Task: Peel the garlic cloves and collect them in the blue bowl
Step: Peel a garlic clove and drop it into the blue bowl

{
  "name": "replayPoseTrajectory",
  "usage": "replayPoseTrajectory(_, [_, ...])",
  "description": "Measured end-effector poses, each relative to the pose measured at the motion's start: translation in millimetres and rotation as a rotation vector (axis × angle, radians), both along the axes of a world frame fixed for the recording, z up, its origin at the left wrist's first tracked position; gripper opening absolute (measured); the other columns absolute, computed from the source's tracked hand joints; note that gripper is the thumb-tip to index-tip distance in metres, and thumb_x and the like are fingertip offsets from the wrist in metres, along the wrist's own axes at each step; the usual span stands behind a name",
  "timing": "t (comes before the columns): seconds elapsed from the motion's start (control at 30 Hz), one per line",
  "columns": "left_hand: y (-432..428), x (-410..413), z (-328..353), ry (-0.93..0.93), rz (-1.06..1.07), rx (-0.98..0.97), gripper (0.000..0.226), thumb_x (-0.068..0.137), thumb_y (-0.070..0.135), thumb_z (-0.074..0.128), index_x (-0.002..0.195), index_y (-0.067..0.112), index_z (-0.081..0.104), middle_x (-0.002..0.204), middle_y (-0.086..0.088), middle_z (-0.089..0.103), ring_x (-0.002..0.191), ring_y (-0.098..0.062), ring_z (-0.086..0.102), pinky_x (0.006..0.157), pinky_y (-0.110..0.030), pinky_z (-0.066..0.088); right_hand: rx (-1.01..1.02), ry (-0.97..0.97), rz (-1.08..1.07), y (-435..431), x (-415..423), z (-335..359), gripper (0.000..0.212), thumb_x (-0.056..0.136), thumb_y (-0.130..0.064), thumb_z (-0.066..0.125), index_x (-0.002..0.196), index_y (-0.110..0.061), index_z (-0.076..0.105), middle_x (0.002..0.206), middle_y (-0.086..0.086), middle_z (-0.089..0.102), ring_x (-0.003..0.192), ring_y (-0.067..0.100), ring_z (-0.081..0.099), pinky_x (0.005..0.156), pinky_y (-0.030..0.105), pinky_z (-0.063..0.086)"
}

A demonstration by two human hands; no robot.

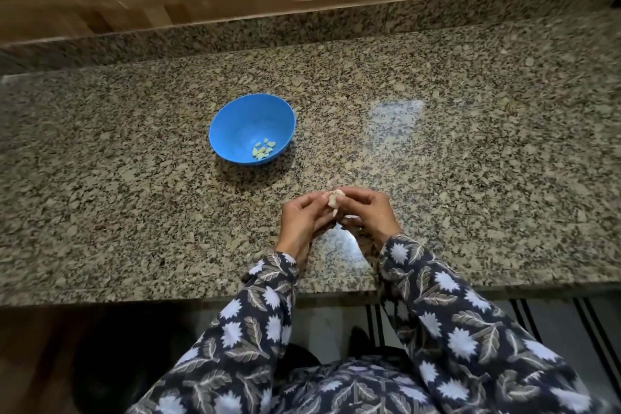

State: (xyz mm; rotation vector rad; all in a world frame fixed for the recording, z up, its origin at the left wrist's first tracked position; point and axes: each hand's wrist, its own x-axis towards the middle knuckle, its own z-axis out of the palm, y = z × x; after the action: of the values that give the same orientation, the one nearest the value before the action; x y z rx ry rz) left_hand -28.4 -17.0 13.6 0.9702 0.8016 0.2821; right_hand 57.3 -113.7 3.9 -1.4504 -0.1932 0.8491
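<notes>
Granite counter carries the bowl, a few peeled cloves inside. Left hand and right hand both pinch garlic nearby, mid-peel. Next, probably: strip skin, drop clove in bowl.

left grip and right grip sit close together, both curled in a pinch.
</notes>
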Motion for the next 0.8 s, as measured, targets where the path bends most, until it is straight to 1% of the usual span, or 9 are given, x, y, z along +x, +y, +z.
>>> replayPoseTrajectory(0.1, [-4, 0, 0, -0.01, -0.039, 0.061, 0.014, 0.087, 0.01, 0.062, 0.097, 0.002, 0.068, 0.089, -0.009, 0.073, 0.08, -0.014, 0.07, 0.068, -0.018, 0.054, -0.018, -0.048, -0.029, 0, 0, 1, 0.015, 0.082, -0.007, 0.065, 0.095, -0.001, 0.067, 0.08, 0.003, 0.066, 0.065, 0.008, 0.062, 0.055, 0.018, 0.052])
replayPoseTrajectory(0.17, [-1, 0, 1, -0.019, -0.035, 0.004, 0.016, 0.084, 0.006, 0.065, 0.099, 0.001, 0.067, 0.095, -0.012, 0.072, 0.083, -0.016, 0.07, 0.07, -0.019, 0.055, 0.019, -0.011, -0.025, -1, 1, 2, 0.018, 0.086, -0.007, 0.059, 0.1, 0.005, 0.065, 0.083, 0.005, 0.066, 0.063, 0.007, 0.063, 0.053, 0.017, 0.053])
replayPoseTrajectory(0.23, [3, 1, 1, -0.04, -0.013, -0.088, 0.022, 0.082, 0.002, 0.065, 0.103, -0.001, 0.065, 0.098, -0.014, 0.071, 0.086, -0.019, 0.071, 0.073, -0.021, 0.057, 0.08, 0.073, -0.014, -3, 4, 2, 0.021, 0.089, -0.007, 0.055, 0.105, 0.003, 0.063, 0.09, 0.008, 0.066, 0.069, 0.013, 0.064, 0.059, 0.02, 0.054])
replayPoseTrajectory(0.33, [6, 1, 1, -0.075, 0.018, -0.176, 0.022, 0.083, 0.001, 0.063, 0.105, -0.001, 0.064, 0.097, -0.013, 0.072, 0.086, -0.019, 0.07, 0.074, -0.023, 0.057, 0.136, 0.131, -0.007, -5, 7, 2, 0.027, 0.086, -0.001, 0.057, 0.112, 0.005, 0.06, 0.103, 0.012, 0.065, 0.08, 0.018, 0.064, 0.065, 0.021, 0.055])
replayPoseTrajectory(0.4, [5, 1, -1, -0.079, 0.038, -0.18, 0.018, 0.083, 0.002, 0.063, 0.101, 0.0, 0.065, 0.096, -0.014, 0.071, 0.084, -0.019, 0.07, 0.072, -0.022, 0.057, 0.148, 0.142, -0.015, -5, 7, 1, 0.028, 0.084, 0.001, 0.059, 0.111, 0.007, 0.06, 0.105, 0.012, 0.065, 0.08, 0.015, 0.065, 0.066, 0.019, 0.055])
replayPoseTrajectory(0.5, [3, 2, -3, -0.075, 0.068, -0.128, 0.013, 0.085, 0.003, 0.062, 0.097, -0.001, 0.066, 0.094, -0.015, 0.071, 0.079, -0.018, 0.069, 0.071, -0.024, 0.058, 0.142, 0.164, -0.01, -2, 6, 0, 0.031, 0.084, -0.003, 0.061, 0.114, 0.003, 0.059, 0.103, 0.009, 0.066, 0.077, 0.01, 0.067, 0.066, 0.019, 0.055])
replayPoseTrajectory(0.6, [0, 5, 0, -0.081, 0.048, -0.072, 0.017, 0.088, 0.009, 0.06, 0.099, -0.003, 0.066, 0.093, -0.017, 0.071, 0.077, -0.019, 0.07, 0.072, -0.027, 0.059, 0.124, 0.154, -0.018, 0, 7, -2, 0.036, 0.082, -0.006, 0.063, 0.117, 0.001, 0.058, 0.108, 0.014, 0.065, 0.082, 0.016, 0.066, 0.071, 0.023, 0.055])
replayPoseTrajectory(0.7, [0, 7, 3, -0.054, -0.025, 0.065, 0.018, 0.085, 0.012, 0.064, 0.099, 0.001, 0.069, 0.098, -0.015, 0.071, 0.084, -0.02, 0.07, 0.071, -0.025, 0.058, 0.127, 0.138, -0.052, 0, 9, -3, 0.031, 0.08, -0.005, 0.065, 0.11, 0.002, 0.061, 0.104, 0.014, 0.066, 0.085, 0.02, 0.066, 0.077, 0.03, 0.056])
replayPoseTrajectory(0.8, [1, 8, 3, -0.006, -0.038, 0.182, 0.017, 0.082, 0.009, 0.068, 0.098, 0.005, 0.07, 0.099, -0.012, 0.071, 0.08, -0.016, 0.069, 0.066, -0.02, 0.055, 0.128, 0.095, -0.058, -2, 9, -3, 0.027, 0.075, -0.004, 0.07, 0.101, -0.001, 0.064, 0.101, 0.014, 0.068, 0.088, 0.024, 0.067, 0.079, 0.032, 0.056])
